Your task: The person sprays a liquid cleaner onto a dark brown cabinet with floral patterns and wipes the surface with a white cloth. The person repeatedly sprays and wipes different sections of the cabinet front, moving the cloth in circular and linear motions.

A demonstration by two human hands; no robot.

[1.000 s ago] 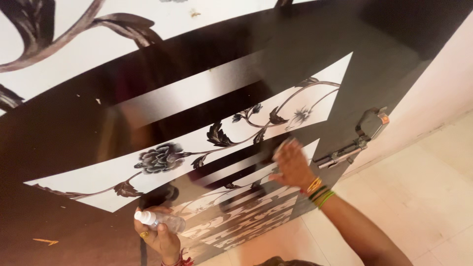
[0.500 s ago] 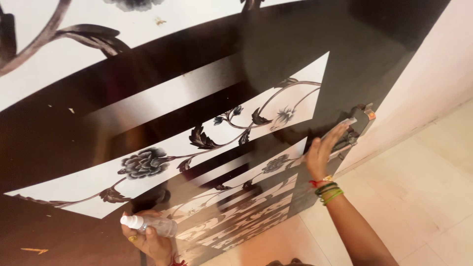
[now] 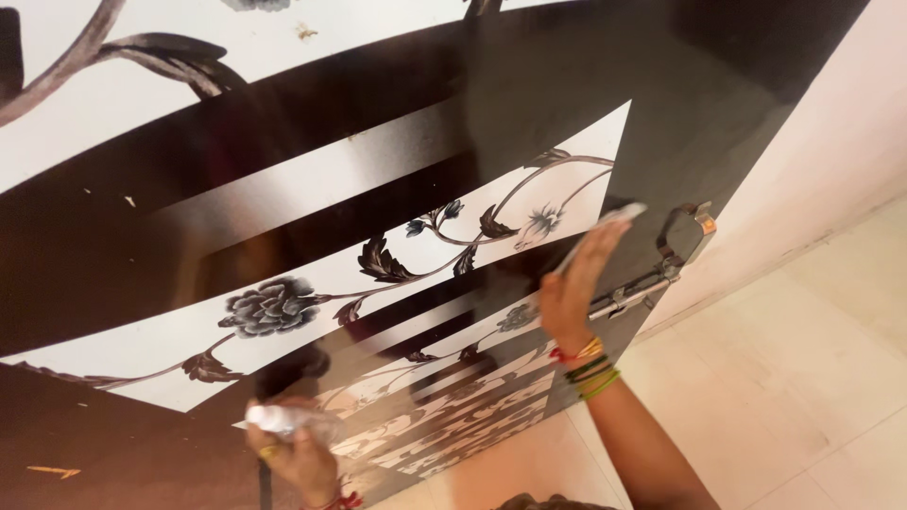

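Observation:
A glossy dark brown door (image 3: 312, 142) with white panels and grey flower prints fills most of the view. My right hand (image 3: 576, 283) lies flat against it, pressing a pale cloth (image 3: 614, 217) onto the surface just left of the metal latch (image 3: 675, 247). Coloured bangles ring that wrist. Low at the left, my left hand (image 3: 295, 453) grips a small clear spray bottle (image 3: 283, 421) with a white cap, held close to the door; it is blurred.
A pale wall (image 3: 831, 161) meets the door's right edge. Light floor tiles (image 3: 803, 378) spread out at the lower right. Small chips mark the door's dark surface at the left.
My right hand slid with the cloth from the door's middle right to the latch, then back left and a little up. The left hand with the bottle shifted slightly.

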